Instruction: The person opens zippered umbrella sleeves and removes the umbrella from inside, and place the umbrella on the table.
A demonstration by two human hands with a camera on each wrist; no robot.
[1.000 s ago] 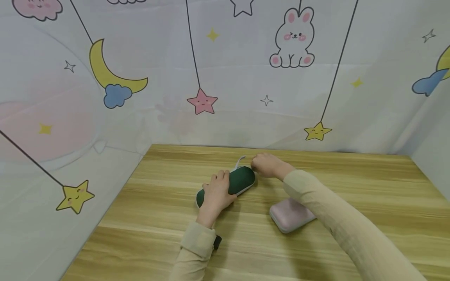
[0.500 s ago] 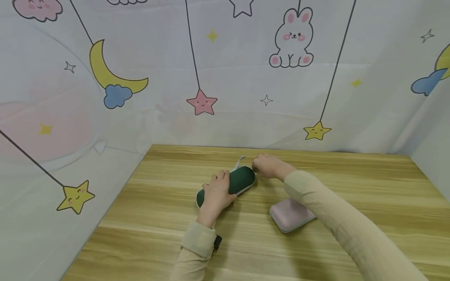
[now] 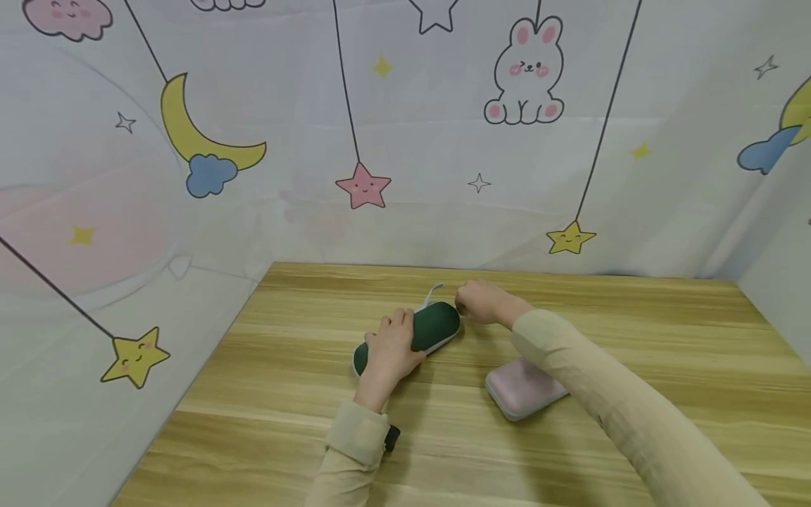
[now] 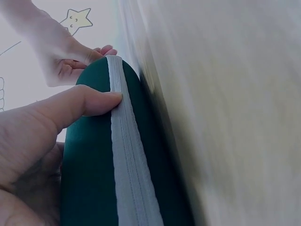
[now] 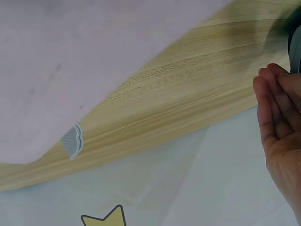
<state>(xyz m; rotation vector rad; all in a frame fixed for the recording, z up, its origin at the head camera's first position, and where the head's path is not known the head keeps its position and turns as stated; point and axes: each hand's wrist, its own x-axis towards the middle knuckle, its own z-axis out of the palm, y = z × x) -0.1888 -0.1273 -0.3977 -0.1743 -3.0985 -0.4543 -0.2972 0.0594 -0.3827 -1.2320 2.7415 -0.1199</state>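
A long green zip case [image 3: 437, 324] with rounded ends lies slanted on the table, a whitish zipper band [image 4: 127, 155] running round its side. My left hand [image 3: 391, 350] grips it from above, fingers over the top. In the left wrist view, the left thumb [image 4: 89, 101] presses beside the zipper band. At the case's far right end, my right hand [image 3: 484, 301] pinches with curled fingers right at the end of the zipper; the zipper pull itself is hidden by them. A pale loop strap [image 3: 434, 292] sticks up behind the case.
A pink zip case [image 3: 522, 387] lies on the wooden table [image 3: 684, 366], under the right forearm in the head view. It fills the upper left of the right wrist view, a grey fabric tab [image 5: 73, 141] at its edge. A printed cloth backdrop [image 3: 431, 232] hangs behind the table.
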